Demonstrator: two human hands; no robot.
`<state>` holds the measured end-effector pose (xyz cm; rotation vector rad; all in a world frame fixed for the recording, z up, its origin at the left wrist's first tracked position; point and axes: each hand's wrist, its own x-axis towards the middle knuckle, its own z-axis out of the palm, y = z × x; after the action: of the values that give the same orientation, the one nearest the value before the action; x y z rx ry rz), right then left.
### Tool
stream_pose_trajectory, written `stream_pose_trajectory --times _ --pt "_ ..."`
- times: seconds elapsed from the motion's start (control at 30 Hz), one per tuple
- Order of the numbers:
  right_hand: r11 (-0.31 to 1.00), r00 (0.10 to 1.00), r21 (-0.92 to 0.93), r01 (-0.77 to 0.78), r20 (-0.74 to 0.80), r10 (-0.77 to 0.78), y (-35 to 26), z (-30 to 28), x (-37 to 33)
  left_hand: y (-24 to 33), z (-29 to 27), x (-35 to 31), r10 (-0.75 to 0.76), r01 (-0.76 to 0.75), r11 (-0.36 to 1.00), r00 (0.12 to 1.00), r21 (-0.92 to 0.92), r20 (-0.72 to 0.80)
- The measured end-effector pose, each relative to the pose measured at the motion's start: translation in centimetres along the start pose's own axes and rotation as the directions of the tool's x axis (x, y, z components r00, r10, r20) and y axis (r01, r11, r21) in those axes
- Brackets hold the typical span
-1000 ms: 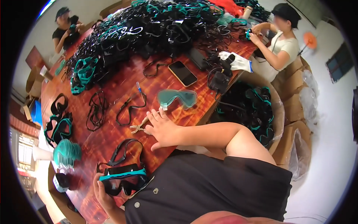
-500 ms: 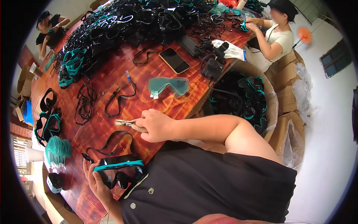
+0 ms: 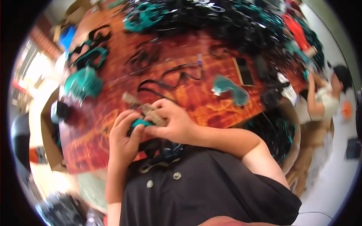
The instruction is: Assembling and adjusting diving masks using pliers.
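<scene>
Close to my chest, at the table's near edge, my left hand [image 3: 123, 132] is closed on the side of black-and-teal goggles [image 3: 166, 153]. My right hand [image 3: 175, 122] meets it there, wrapped round pliers [image 3: 155, 116] whose handles look taped in tan. The head of the pliers points up and left over the table. Where the two hands meet, fingers and blur hide the detail. A black strap [image 3: 151, 85] lies beyond my hands, with a small blue-and-clear item near its far end. To the right of it rests a loose teal goggle lens [image 3: 230, 89].
A stack of teal lenses [image 3: 85, 84] stands at the left, with finished-looking goggles [image 3: 90, 57] behind it. A phone [image 3: 244, 71] lies far right. A heap of goggles [image 3: 200, 28] covers the back. A co-worker [image 3: 324, 100] sits at the right by a filled box [image 3: 277, 132].
My view has turned, shifting the table in the picture. My left hand has lifted the goggles, and my right hand has brought the pliers to them. The strap now hangs out toward the table.
</scene>
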<state>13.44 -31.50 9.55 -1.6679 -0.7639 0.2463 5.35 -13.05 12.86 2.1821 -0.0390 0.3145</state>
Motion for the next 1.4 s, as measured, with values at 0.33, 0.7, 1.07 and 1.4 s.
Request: stream_pose_trajectory --times 0.33,0.7,1.07,1.4 --pt "0.898 0.858 0.135 -0.418 0.383 0.342 -2.1 -8.5 0.9 -1.3 -0.6 0.0 -0.001 0.011 0.981 0.999 -0.193 0.052" --pt "0.725 0.795 -0.659 0.202 0.543 0.272 -9.7 -8.7 1.9 -0.6 0.9 0.0 -0.005 0.005 0.993 1.0 -0.118 -0.006" --pt "0.521 0.684 -0.755 0.399 0.623 0.38 -12.4 -9.1 5.3 1.1 1.2 1.7 0.119 -0.118 0.991 0.993 0.058 -0.011" --pt "0.676 0.981 -0.735 0.057 0.168 0.1 4.2 -9.7 -1.3 -8.2 -1.4 -2.9 -0.222 0.239 0.955 0.969 -0.175 0.109"
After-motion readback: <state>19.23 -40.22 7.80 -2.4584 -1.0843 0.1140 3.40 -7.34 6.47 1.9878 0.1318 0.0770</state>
